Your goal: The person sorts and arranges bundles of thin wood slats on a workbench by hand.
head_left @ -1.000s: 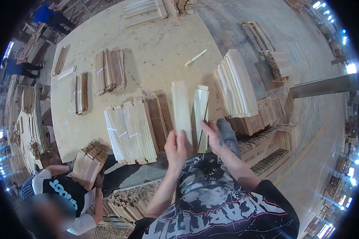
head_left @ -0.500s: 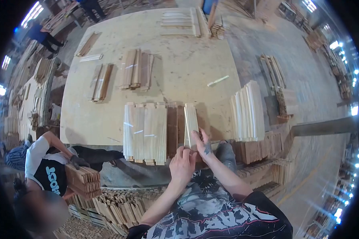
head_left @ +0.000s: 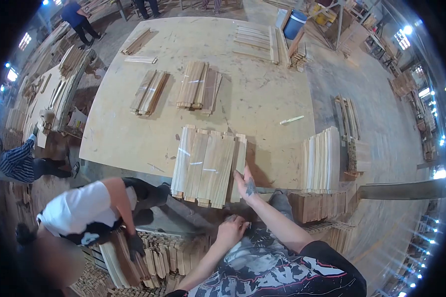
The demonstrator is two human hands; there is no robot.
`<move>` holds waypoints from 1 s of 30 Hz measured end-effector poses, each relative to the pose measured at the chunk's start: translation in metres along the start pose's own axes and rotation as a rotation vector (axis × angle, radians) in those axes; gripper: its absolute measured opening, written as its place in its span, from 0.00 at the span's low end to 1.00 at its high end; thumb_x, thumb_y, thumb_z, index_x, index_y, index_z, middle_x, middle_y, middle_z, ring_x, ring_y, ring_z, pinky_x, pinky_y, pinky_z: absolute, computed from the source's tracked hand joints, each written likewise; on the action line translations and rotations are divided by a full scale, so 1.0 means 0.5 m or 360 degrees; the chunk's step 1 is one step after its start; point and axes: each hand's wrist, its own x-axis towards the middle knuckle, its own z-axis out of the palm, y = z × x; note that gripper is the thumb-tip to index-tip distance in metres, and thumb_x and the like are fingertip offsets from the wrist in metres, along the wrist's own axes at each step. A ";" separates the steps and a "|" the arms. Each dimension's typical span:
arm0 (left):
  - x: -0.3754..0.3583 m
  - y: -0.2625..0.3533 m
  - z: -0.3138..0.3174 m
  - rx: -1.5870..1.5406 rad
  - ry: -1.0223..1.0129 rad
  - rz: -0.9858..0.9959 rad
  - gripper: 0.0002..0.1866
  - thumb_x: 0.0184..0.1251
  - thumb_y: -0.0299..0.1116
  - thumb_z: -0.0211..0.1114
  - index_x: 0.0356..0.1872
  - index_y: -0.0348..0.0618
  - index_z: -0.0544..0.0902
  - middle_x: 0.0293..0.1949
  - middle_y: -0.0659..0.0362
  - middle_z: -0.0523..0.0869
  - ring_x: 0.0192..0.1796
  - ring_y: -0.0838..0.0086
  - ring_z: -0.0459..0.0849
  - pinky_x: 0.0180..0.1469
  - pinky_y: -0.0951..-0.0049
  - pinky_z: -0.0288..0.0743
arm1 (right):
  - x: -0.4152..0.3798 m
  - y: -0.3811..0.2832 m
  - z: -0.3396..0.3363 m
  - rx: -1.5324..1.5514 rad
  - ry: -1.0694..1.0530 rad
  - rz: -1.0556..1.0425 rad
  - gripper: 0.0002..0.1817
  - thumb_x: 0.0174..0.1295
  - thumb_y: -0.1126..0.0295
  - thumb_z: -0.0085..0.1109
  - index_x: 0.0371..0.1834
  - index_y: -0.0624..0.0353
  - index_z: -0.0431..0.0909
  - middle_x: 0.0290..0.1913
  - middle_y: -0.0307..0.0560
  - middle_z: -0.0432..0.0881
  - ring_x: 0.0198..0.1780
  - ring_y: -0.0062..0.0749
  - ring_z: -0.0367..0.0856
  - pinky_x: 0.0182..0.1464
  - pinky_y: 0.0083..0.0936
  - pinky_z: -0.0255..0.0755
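Note:
A row of pale boards point(head_left: 205, 166) lies side by side at the table's near edge. Against its right side stands a narrow board point(head_left: 240, 161), and my right hand point(head_left: 246, 185) touches this board's lower right with fingers stretched out. My left hand point(head_left: 231, 231) is just below the near edge, in front of my shirt and apart from the boards. Its fingers are curled in, with nothing visible in them. A thick stack of pale boards point(head_left: 321, 159) stands at the table's right corner.
Smaller board bundles point(head_left: 193, 85) point(head_left: 150, 93) lie farther back on the table point(head_left: 262, 99), with a thin pale stick point(head_left: 291, 120) to the right. A co-worker point(head_left: 84, 208) bends over boards at lower left. A blue barrel point(head_left: 295, 24) stands beyond the table.
The narrow board has moved from between my hands to the row's right side. My left hand has let go and dropped lower. The view has shifted; the co-worker bends lower.

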 end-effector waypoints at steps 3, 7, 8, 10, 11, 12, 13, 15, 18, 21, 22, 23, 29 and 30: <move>0.008 -0.043 0.020 0.0089 -0.0053 0.0013 0.15 0.68 0.45 0.63 0.41 0.43 0.82 0.41 0.50 0.86 0.41 0.54 0.87 0.43 0.56 0.81 | -0.004 -0.056 -0.001 0.0180 -0.0117 0.0172 0.33 0.74 0.69 0.48 0.80 0.53 0.48 0.72 0.47 0.67 0.71 0.32 0.66 0.72 0.31 0.57; 0.032 -0.087 0.051 0.0142 -0.0341 -0.0135 0.22 0.70 0.52 0.60 0.53 0.45 0.81 0.45 0.47 0.86 0.44 0.51 0.87 0.46 0.53 0.81 | -0.009 -0.094 0.009 0.0272 -0.0152 0.0201 0.34 0.73 0.69 0.49 0.80 0.53 0.48 0.74 0.47 0.63 0.73 0.32 0.62 0.74 0.31 0.53; 0.046 -0.093 0.059 0.0142 -0.0461 -0.0181 0.23 0.71 0.52 0.59 0.54 0.45 0.81 0.47 0.46 0.86 0.46 0.50 0.87 0.49 0.53 0.80 | -0.006 -0.096 0.009 0.0312 -0.0177 0.0218 0.35 0.73 0.69 0.50 0.80 0.54 0.48 0.75 0.46 0.62 0.74 0.32 0.60 0.75 0.31 0.52; 0.073 -0.106 0.082 0.0070 -0.0659 -0.0236 0.24 0.71 0.54 0.57 0.54 0.44 0.80 0.50 0.45 0.85 0.51 0.50 0.85 0.54 0.52 0.78 | 0.002 -0.090 0.008 0.0327 -0.0212 0.0223 0.35 0.73 0.69 0.50 0.80 0.55 0.48 0.76 0.46 0.61 0.75 0.33 0.58 0.76 0.31 0.51; 0.091 -0.117 0.101 -0.0002 -0.0735 -0.0245 0.24 0.71 0.54 0.57 0.53 0.44 0.80 0.51 0.44 0.84 0.54 0.49 0.83 0.56 0.52 0.76 | 0.010 -0.076 0.009 0.0301 -0.0221 0.0209 0.35 0.73 0.69 0.51 0.80 0.56 0.48 0.76 0.46 0.61 0.76 0.33 0.58 0.75 0.31 0.51; 0.110 -0.133 0.125 -0.0073 -0.0811 -0.0253 0.25 0.71 0.55 0.56 0.52 0.43 0.80 0.53 0.43 0.84 0.57 0.49 0.82 0.59 0.52 0.75 | 0.018 -0.072 0.012 0.0276 -0.0230 0.0193 0.35 0.72 0.69 0.51 0.80 0.56 0.47 0.76 0.46 0.61 0.76 0.33 0.58 0.75 0.31 0.51; 0.126 -0.147 0.149 -0.0123 -0.0828 -0.0200 0.25 0.71 0.54 0.56 0.54 0.44 0.80 0.54 0.43 0.83 0.59 0.49 0.81 0.61 0.52 0.73 | 0.024 -0.068 0.016 0.0261 -0.0249 0.0211 0.37 0.72 0.68 0.52 0.80 0.56 0.46 0.77 0.46 0.60 0.76 0.33 0.57 0.76 0.31 0.51; 0.150 -0.175 0.200 -0.0219 -0.0854 -0.0093 0.25 0.72 0.54 0.56 0.58 0.44 0.78 0.57 0.43 0.82 0.62 0.49 0.78 0.65 0.53 0.70 | 0.034 -0.072 0.031 0.0304 -0.0331 0.0194 0.42 0.71 0.65 0.55 0.81 0.60 0.40 0.78 0.51 0.55 0.78 0.36 0.53 0.77 0.32 0.48; 0.178 -0.099 0.130 -0.0266 -0.0972 0.0002 0.29 0.72 0.53 0.56 0.64 0.43 0.75 0.61 0.42 0.79 0.64 0.48 0.77 0.66 0.53 0.69 | 0.045 -0.090 0.056 0.0305 -0.0422 0.0239 0.48 0.69 0.61 0.58 0.81 0.63 0.33 0.80 0.55 0.50 0.79 0.38 0.51 0.77 0.32 0.46; 0.196 -0.082 0.135 -0.0367 -0.0818 0.0167 0.22 0.73 0.41 0.56 0.62 0.39 0.77 0.62 0.43 0.79 0.65 0.51 0.76 0.67 0.58 0.67 | 0.058 -0.090 0.088 0.0234 -0.0481 0.0279 0.51 0.69 0.58 0.59 0.80 0.64 0.31 0.80 0.57 0.48 0.79 0.39 0.49 0.78 0.32 0.45; 0.203 -0.085 0.136 -0.0412 -0.0756 0.0250 0.22 0.73 0.40 0.56 0.62 0.38 0.76 0.63 0.42 0.78 0.66 0.52 0.75 0.68 0.59 0.66 | 0.062 -0.090 0.097 0.0202 -0.0503 0.0285 0.51 0.68 0.58 0.60 0.80 0.64 0.31 0.80 0.57 0.49 0.79 0.39 0.50 0.77 0.32 0.46; 0.208 -0.087 0.138 -0.0441 -0.0801 0.0248 0.23 0.73 0.39 0.57 0.62 0.37 0.76 0.64 0.42 0.77 0.66 0.52 0.75 0.69 0.59 0.66 | 0.067 -0.090 0.106 0.0173 -0.0529 0.0288 0.51 0.68 0.57 0.60 0.80 0.63 0.32 0.79 0.57 0.50 0.79 0.39 0.51 0.77 0.32 0.47; 0.220 -0.075 0.110 -0.0684 -0.0690 0.0052 0.23 0.73 0.38 0.58 0.62 0.33 0.77 0.66 0.41 0.75 0.68 0.54 0.73 0.71 0.60 0.62 | 0.080 -0.149 0.181 0.0419 -0.0713 0.0183 0.50 0.67 0.57 0.62 0.81 0.60 0.38 0.77 0.55 0.57 0.76 0.40 0.56 0.75 0.32 0.52; 0.212 -0.033 0.058 -0.0867 -0.0664 0.0008 0.23 0.73 0.38 0.58 0.62 0.33 0.77 0.67 0.40 0.74 0.68 0.54 0.72 0.72 0.60 0.61 | 0.088 -0.140 0.197 0.0510 -0.0762 0.0155 0.49 0.66 0.57 0.63 0.81 0.60 0.38 0.76 0.54 0.58 0.76 0.39 0.57 0.75 0.32 0.53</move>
